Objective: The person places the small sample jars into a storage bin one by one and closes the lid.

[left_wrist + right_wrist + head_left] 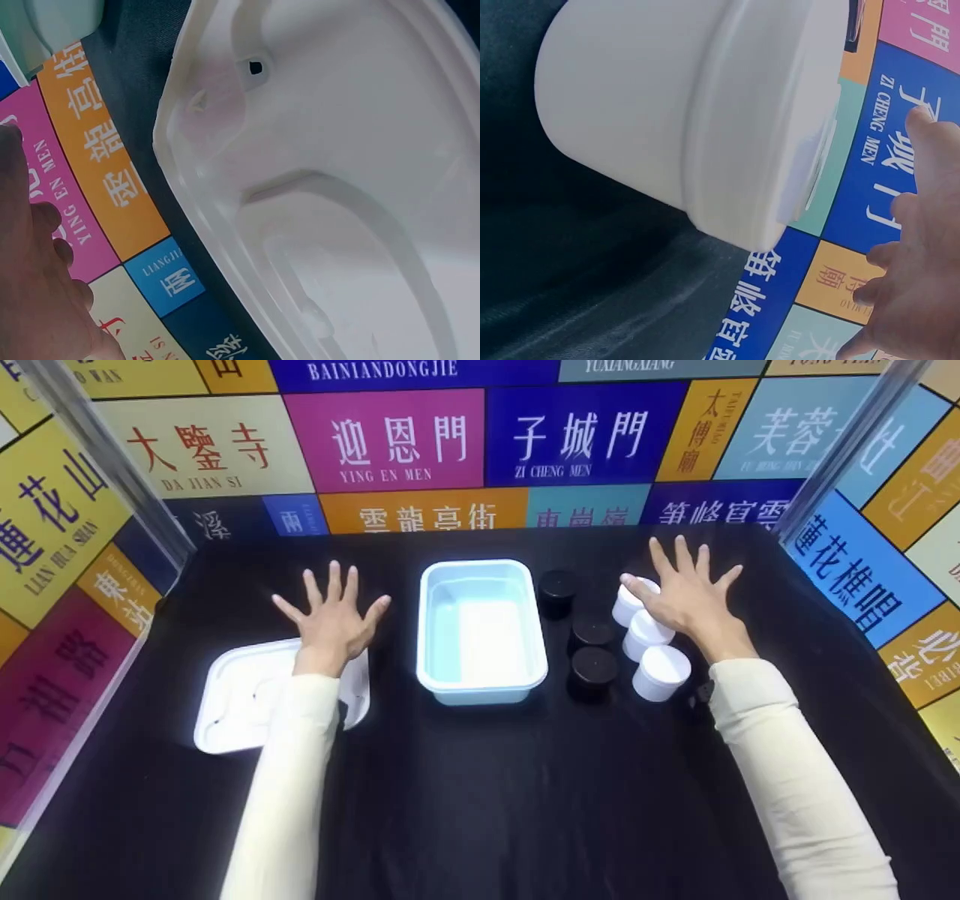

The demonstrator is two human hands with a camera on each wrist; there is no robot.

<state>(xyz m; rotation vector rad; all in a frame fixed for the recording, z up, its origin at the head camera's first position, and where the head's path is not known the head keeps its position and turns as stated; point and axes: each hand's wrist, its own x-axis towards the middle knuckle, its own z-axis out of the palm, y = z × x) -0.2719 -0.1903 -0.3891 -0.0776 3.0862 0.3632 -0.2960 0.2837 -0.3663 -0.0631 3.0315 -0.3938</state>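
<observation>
My left hand is spread with straight fingers over the far right part of a white plastic lid, holding nothing. That lid fills much of the left wrist view, where its moulded ridges and a small square hole show. My right hand, also spread and holding nothing, is just right of three white lidded jars and partly covers the farther ones. One white jar looms large in the right wrist view. Between the hands stands an open, pale blue rectangular tub. Whether either hand touches anything cannot be told.
Three black lidded jars stand in a rough row between the tub and the white jars. A black cloth covers the table. Colourful panels with Chinese lettering rise behind and at both sides, with clear upright posts at the back corners.
</observation>
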